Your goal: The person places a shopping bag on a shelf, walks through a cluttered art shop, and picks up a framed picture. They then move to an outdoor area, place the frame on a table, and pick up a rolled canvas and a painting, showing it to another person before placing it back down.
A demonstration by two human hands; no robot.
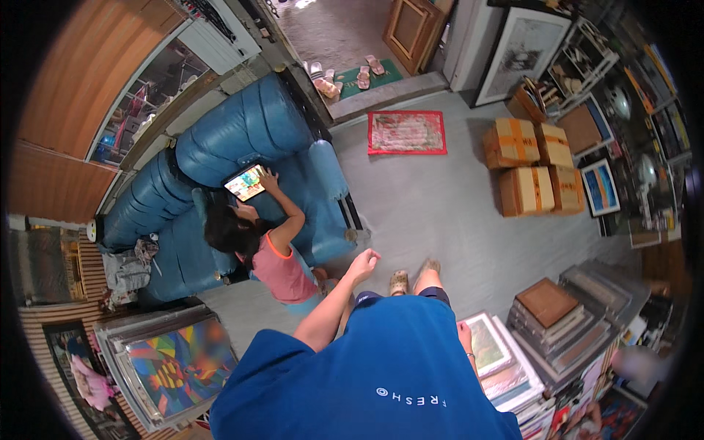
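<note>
My left hand (364, 265) hangs in the air ahead of my body, its fingers curled in, and nothing shows in it. Close to my right side, my right hand (465, 339) is partly hidden by my blue shirt (359, 352); its fingers are too small to read. A stack of framed pictures (488, 341) lies beside that hand. Left of my left hand, another person (282, 271) in a pink top leans on the blue sofa (249, 132), with both hands at a lit tablet (246, 183).
Taped cardboard boxes (524, 191) stand on the floor at right, near a red-edged mat (407, 133). Stacked frames (565, 308) and a colourful painting (180, 359) flank me. Sandals (364, 76) lie on a green doormat (389, 73) by the raised doorway sill (389, 97).
</note>
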